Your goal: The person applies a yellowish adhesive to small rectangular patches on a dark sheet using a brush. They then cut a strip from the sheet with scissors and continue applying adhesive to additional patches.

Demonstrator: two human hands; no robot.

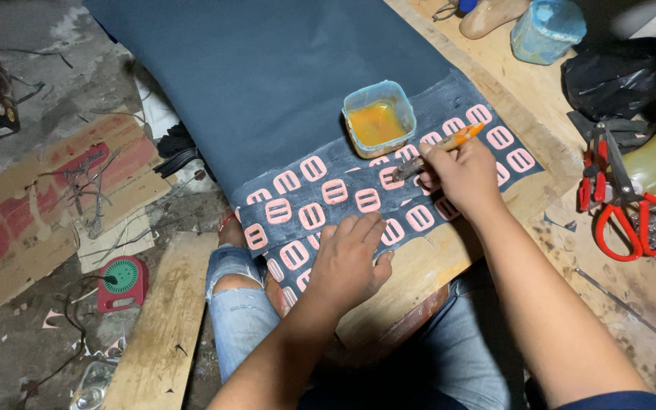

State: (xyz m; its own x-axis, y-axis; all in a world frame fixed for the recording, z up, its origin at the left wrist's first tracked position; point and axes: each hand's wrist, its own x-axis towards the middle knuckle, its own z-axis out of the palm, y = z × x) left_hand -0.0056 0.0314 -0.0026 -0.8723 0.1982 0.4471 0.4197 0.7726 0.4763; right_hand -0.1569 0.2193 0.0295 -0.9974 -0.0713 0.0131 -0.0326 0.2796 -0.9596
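While the person's denim-clad knees (244,319) sit lowest in view, the left hand (349,262) lies flat just above them, fingers spread open, pressing the dark sheet (267,68) at its near edge on the wooden board (427,262). Pink slotted pieces (334,190) lie in rows on that sheet, some under the palm. Right hand (461,173), a bit farther, fingers closed around an orange-handled brush (442,148), bristle end on a pink piece. Just beyond: square plastic tub (379,118) of yellow-orange glue, resting on the sheet. Red-handled scissors (620,199) off right, well apart. Blue container (547,29) farthest.
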